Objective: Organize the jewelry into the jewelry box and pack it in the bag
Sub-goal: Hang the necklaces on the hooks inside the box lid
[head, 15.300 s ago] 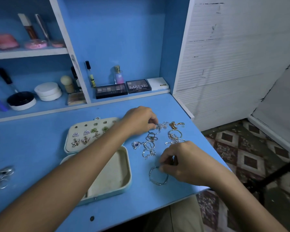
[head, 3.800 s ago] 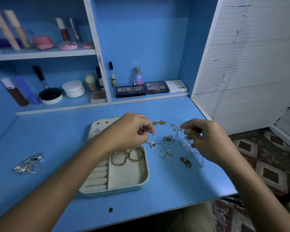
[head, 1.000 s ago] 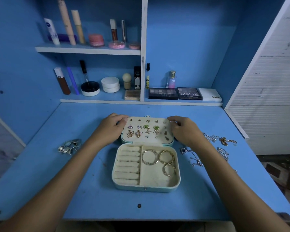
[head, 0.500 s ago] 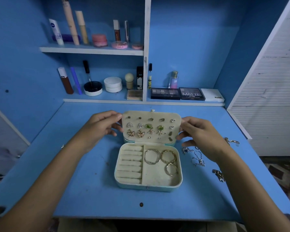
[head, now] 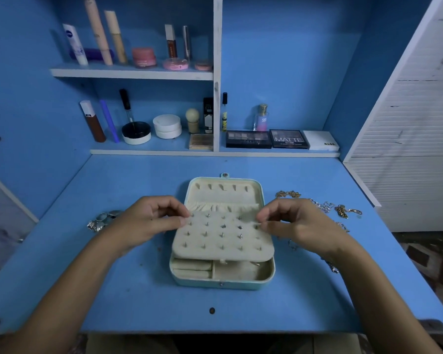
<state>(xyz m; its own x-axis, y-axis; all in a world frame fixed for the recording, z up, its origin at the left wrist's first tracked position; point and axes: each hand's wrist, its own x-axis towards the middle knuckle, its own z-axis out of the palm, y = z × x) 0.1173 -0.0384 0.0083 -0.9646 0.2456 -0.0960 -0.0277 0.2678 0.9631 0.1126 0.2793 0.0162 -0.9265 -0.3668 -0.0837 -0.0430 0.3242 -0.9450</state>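
The box (head: 221, 267) lies open at the centre of the frame on the desk (head: 138, 297), its lid (head: 224, 191) flat behind it. A soft earring panel (head: 221, 237) is folded forward over the tray, with the backs of the earring posts sticking up through it. The left hand (head: 149, 223) pinches the panel's left edge between thumb and curled fingers; the right hand (head: 296, 223) pinches the right edge the same way. The tray's front strip shows below the panel: ring rolls at the left and an open compartment at the right.

The panel looks light and padded, and probably flexes, so holding both side edges keeps it level; the posts are sharp and small, and fingers are best kept off them. The box looks like a light, stiff shell, easy to lift by its long sides once shut. A snap tab (head: 225, 175) at the lid's far edge is likely the closure.

Chains (head: 325, 206) lie loose at centre right beside the right hand, and a cluster of rings (head: 104, 219) at centre left by the left wrist. Both look tiny, slippery and liable to tangle; each chain is best lifted singly near its clasp. No bag is in view.
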